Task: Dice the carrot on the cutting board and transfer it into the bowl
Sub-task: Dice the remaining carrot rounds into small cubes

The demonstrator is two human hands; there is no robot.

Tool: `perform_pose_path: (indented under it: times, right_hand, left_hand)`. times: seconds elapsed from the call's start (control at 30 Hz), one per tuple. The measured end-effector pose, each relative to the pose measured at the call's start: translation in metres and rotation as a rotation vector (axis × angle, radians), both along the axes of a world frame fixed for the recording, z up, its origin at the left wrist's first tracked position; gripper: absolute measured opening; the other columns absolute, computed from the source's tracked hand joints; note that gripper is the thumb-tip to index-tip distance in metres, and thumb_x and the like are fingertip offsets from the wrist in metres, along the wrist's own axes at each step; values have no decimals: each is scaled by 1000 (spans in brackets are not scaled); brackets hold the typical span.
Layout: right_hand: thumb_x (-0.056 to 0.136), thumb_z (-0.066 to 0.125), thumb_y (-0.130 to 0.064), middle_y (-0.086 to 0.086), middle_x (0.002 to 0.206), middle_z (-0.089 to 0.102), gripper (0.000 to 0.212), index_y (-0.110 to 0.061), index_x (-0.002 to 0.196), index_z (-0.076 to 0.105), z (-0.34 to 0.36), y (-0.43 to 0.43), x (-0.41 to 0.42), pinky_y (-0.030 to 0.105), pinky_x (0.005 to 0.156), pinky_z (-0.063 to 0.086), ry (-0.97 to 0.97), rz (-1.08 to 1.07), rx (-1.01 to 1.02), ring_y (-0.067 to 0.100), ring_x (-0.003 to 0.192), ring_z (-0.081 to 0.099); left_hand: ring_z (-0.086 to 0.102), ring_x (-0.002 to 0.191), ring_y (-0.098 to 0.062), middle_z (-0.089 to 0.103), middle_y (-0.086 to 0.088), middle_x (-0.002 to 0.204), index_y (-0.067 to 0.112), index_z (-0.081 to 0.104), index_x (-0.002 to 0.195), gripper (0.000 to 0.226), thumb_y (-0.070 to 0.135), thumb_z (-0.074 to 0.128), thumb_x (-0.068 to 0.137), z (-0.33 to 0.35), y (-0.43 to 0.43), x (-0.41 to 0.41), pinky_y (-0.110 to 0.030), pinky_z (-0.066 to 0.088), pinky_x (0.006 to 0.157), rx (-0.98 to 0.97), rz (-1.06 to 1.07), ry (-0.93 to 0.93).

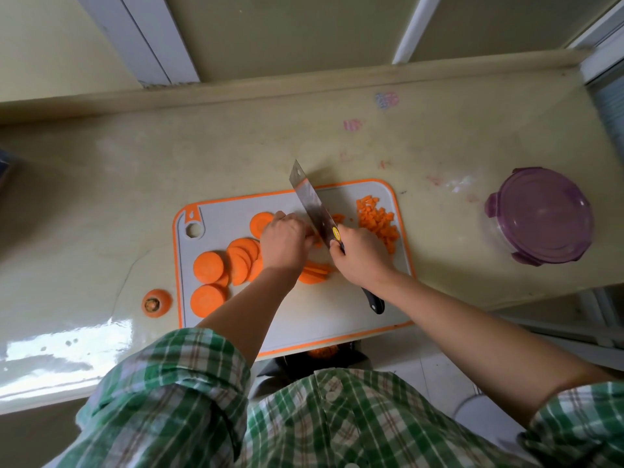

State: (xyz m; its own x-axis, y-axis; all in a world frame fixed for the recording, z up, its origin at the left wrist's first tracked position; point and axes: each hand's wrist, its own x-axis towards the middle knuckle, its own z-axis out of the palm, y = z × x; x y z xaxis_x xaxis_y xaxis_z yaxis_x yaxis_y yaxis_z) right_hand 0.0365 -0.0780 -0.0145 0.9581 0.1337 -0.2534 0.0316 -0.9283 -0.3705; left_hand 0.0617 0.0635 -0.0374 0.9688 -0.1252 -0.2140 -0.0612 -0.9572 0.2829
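Carrot slices (216, 275) lie fanned on the cutting board (304, 319), left of and partly under the left hand (285, 243), whose curled fingers hold down carrot pieces (317, 244) just beside the cleaver (314, 204) blade. The right hand (361, 256) is clamped round the cleaver's handle. Diced carrot (376, 221) is heaped near the board's far right corner. The board's near edge reaches the worktop (236, 157) edge; the lidded bowl (543, 217) stands well apart to the right

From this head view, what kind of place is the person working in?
Probably a home kitchen: a glossy cream counter, a grey orange-rimmed cutting board with orange carrot slices, and a wide steel cleaver.
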Motion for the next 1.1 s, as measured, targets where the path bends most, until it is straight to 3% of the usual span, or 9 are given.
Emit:
perform_pose_path:
  times: [0.13,0.3,0.5,0.6,0.7,0.8,0.9,0.97,1.1]
  right_hand:
    - [92,47,-22,19,82,64,17,-8,94,57,0,2,2,33,55,32,11,5,4,40,79,60]
    - [93,46,-21,16,80,63,15,-8,91,54,-1,4,0,30,56,29,2,11,2,38,77,60]
    - [93,48,-22,19,86,64,17,-7,93,55,-8,4,3,32,57,30,1,-61,44,40,82,60]
    - [93,49,-21,23,82,64,18,-8,81,50,-9,-4,10,34,58,30,23,-158,99,42,80,60]
    - [93,52,-19,22,72,59,33,-17,65,33,-5,-8,11,34,57,26,39,-208,189,41,72,56]
    - [92,52,-21,19,73,58,23,-12,72,43,-5,4,6,34,57,31,77,-168,232,36,71,55]
    - [90,51,-25,16,75,60,20,-10,78,49,-14,20,-1,39,63,44,123,-119,251,34,72,58]
    - [91,51,-24,16,74,58,20,-13,76,44,-15,21,-1,37,61,40,127,-126,252,33,70,56]
    - [93,49,-21,23,90,63,13,-11,85,47,-11,-5,4,36,63,34,97,-221,109,39,85,60]
  left_hand:
    - [54,101,-32,63,-16,97,2,65,96,19,18,60,87,8,-6,-1,-40,42,73,-61,35,13]
    - [55,96,-30,65,-13,90,5,67,90,18,19,58,84,-1,-7,-2,-36,39,63,-77,49,-9]
    - [53,98,-28,65,-10,92,7,69,90,18,19,57,85,-3,-4,-2,-33,34,64,-73,19,-2]
    - [53,99,-28,67,-8,94,14,76,89,20,14,58,82,0,2,-3,-35,39,70,-127,13,5]
    - [56,91,-30,67,-7,84,16,76,80,16,9,62,78,5,11,-5,-30,31,61,-151,96,-82]
    - [57,84,-33,64,-10,76,12,71,71,7,11,65,76,7,19,-9,-32,33,58,-132,162,-125]
    - [57,89,-33,65,-12,84,8,67,76,7,15,68,76,10,24,-15,-36,39,62,-127,185,-124]
    - [55,94,-33,65,-13,89,8,66,82,10,18,67,79,11,25,-19,-37,39,64,-115,178,-113]
    - [52,102,-32,65,-13,95,10,65,94,14,17,59,84,6,26,-26,-38,38,68,-123,165,-72]
